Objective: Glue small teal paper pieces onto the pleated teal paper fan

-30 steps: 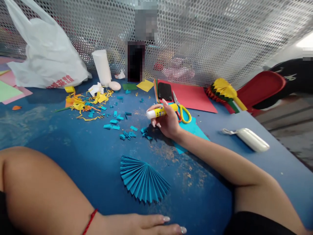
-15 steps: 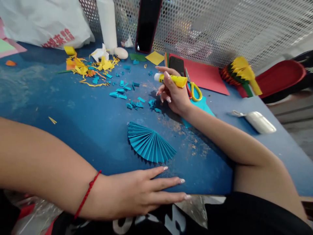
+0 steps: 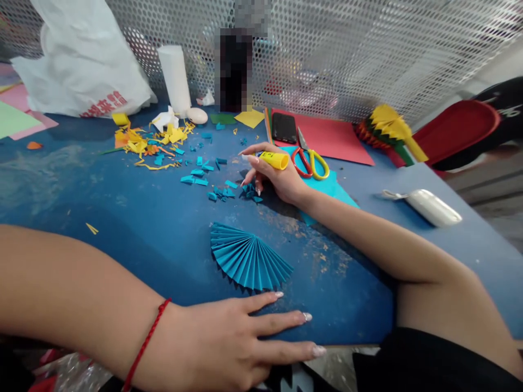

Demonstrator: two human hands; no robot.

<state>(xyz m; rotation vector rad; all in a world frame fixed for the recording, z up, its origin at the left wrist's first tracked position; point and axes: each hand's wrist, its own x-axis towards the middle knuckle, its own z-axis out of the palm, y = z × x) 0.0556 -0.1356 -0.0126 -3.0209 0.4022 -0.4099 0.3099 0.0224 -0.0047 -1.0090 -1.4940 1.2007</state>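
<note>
My left hand, with a red cord bracelet at the wrist, lies flat near the table's front edge, fingers spread and holding nothing. Just beyond its fingertips rests a pleated blue paper fan, opened into a part circle. Farther off, my right hand grips a yellow glue stick between thumb and fingers; the stick's far end is hidden by them. Small blue paper scraps lie beside those fingers. Scissors with red and yellow handles sit right of that hand, on blue paper.
Yellow and orange paper scraps are heaped at the back left, near a white roll and a plastic bag. Behind my right hand lie a black phone and red paper. A white case rests at right.
The view has tilted up, so things on the table appear lower. My right hand has shifted slightly left with the glue stick, whose white end is now hidden. My left hand stays flat.
</note>
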